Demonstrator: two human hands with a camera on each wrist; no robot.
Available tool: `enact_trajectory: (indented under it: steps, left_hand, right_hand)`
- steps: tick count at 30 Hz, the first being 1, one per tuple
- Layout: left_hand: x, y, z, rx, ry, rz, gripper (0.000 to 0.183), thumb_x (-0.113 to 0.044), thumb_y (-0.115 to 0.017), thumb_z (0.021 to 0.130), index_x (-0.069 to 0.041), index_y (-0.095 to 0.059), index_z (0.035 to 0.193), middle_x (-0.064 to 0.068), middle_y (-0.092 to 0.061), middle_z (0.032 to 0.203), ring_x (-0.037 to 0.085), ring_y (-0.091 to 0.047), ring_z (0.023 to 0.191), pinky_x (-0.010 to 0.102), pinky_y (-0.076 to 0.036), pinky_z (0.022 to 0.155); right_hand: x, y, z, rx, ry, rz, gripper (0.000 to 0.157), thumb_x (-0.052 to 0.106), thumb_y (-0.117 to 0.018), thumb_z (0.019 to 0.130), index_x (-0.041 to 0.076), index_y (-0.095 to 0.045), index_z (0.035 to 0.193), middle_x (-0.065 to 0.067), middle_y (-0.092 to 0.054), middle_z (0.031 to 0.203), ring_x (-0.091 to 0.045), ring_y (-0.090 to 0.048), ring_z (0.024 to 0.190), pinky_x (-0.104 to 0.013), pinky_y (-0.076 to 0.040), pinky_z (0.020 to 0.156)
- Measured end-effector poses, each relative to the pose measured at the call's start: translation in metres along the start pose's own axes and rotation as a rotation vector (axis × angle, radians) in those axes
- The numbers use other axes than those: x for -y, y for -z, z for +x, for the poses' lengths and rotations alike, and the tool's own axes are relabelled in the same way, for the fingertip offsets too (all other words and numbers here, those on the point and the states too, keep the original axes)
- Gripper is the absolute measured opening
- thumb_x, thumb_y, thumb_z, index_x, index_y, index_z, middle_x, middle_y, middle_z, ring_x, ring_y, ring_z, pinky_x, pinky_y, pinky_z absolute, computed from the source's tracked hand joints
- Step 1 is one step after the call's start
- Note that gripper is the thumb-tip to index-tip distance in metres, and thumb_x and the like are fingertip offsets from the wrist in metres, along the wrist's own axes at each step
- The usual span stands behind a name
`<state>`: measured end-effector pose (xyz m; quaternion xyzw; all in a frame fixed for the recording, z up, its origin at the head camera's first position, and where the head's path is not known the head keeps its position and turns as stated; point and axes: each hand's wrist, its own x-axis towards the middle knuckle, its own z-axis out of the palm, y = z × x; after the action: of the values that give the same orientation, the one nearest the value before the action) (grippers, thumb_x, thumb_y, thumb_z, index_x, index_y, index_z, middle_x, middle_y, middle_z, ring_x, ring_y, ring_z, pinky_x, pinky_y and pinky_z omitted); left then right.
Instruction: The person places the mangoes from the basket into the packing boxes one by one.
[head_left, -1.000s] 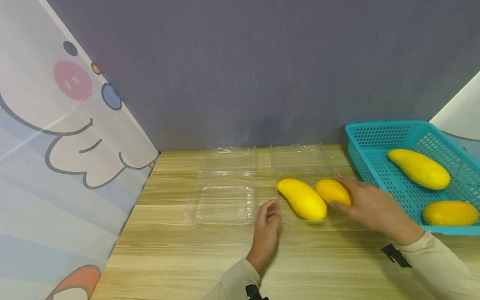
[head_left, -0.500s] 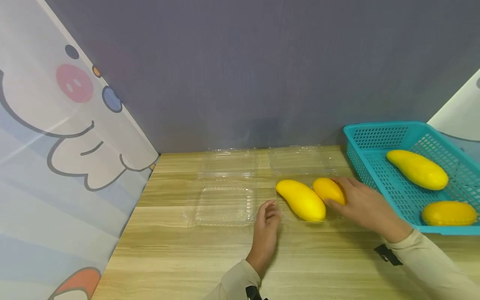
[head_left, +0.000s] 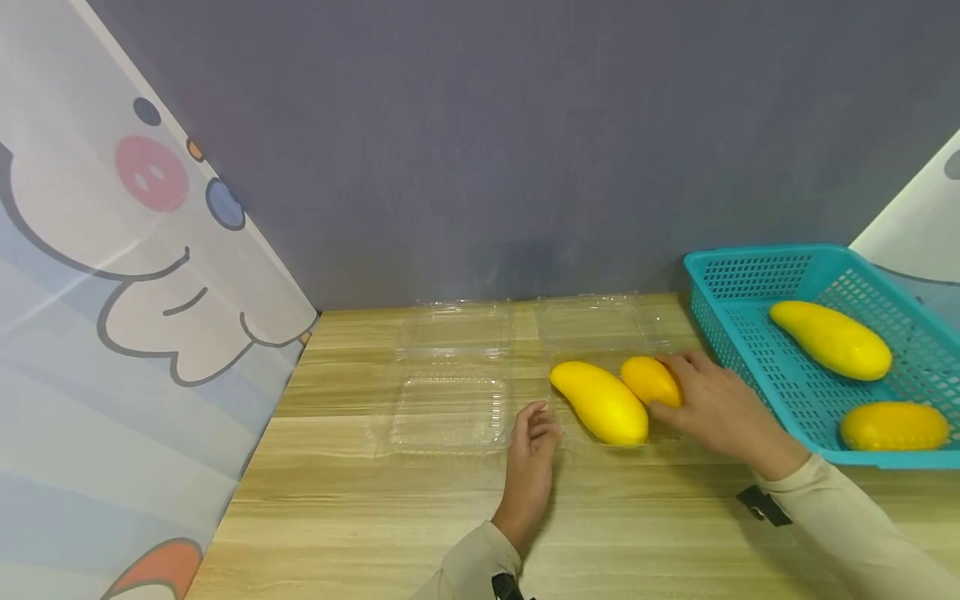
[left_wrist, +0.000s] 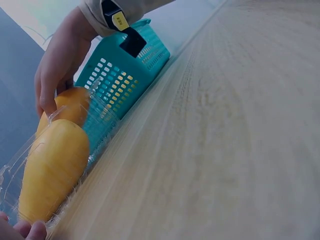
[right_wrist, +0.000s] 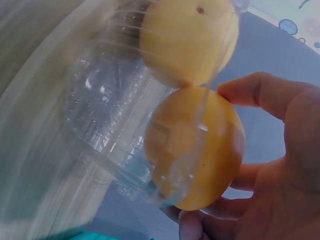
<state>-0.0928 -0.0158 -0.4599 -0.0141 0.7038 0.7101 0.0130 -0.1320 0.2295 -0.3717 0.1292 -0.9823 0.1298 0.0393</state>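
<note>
My right hand [head_left: 716, 408] grips an orange-yellow mango [head_left: 649, 381] from its right side. In the right wrist view that mango [right_wrist: 197, 150] lies against the wall of a clear plastic clamshell box [right_wrist: 107, 107], with thumb and fingers around it. A longer, brighter yellow mango [head_left: 600, 402] lies beside it in the same box, and the two overlap in the left wrist view. At the box's left edge my left hand [head_left: 532, 454] stays on the table side with curled fingers, pinching the rim. Its fingertips [left_wrist: 36, 231] show at the box's near corner in the left wrist view.
A second clear clamshell box [head_left: 450, 412] lies open on the wooden table [head_left: 360, 525] to the left, its lid towards the grey back wall. On the right stands a teal basket [head_left: 720, 312] holding a long yellow mango [head_left: 831, 340] and a rounder one [head_left: 894, 426].
My right hand has moved a little left with the orange-yellow mango, bringing it closer against the long one. The left hand has kept its place. The head view has shifted slightly.
</note>
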Motion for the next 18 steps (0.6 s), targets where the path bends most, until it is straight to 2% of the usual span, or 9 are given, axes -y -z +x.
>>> enact_trajectory:
  steps: [5, 11, 18]
  left_hand:
    - [-0.001, -0.0005, -0.0005, 0.002, 0.004, -0.008, 0.045, -0.023, -0.055, 0.099, -0.017, -0.044, 0.143, 0.007, -0.053, 0.137, 0.014, -0.051, 0.117, 0.025, -0.044, 0.1]
    - [-0.0015, -0.0004, -0.0001, 0.012, -0.008, -0.012, 0.044, -0.023, -0.054, 0.099, -0.016, -0.045, 0.142, 0.008, -0.053, 0.137, 0.015, -0.051, 0.117, 0.025, -0.044, 0.1]
    - [0.0003, 0.0002, 0.0, 0.008, -0.017, -0.022, 0.043, -0.022, -0.054, 0.099, -0.013, -0.046, 0.141, 0.01, -0.053, 0.135, 0.015, -0.052, 0.115, 0.024, -0.045, 0.099]
  right_hand:
    - [-0.0006, -0.0039, 0.001, -0.026, 0.001, -0.03, 0.066, 0.044, -0.068, 0.089, 0.004, -0.05, 0.139, -0.029, -0.057, 0.129, -0.045, -0.061, 0.103, -0.062, -0.046, 0.082]
    - [0.0008, -0.0057, 0.0032, -0.072, 0.014, -0.049, 0.06, 0.041, -0.07, 0.088, 0.003, -0.052, 0.13, -0.029, -0.063, 0.12, -0.045, -0.063, 0.096, -0.062, -0.048, 0.077]
    - [0.0043, -0.0068, 0.0068, -0.032, -0.003, -0.062, 0.056, 0.041, -0.068, 0.089, 0.003, -0.052, 0.128, -0.029, -0.063, 0.118, -0.045, -0.062, 0.098, -0.062, -0.046, 0.08]
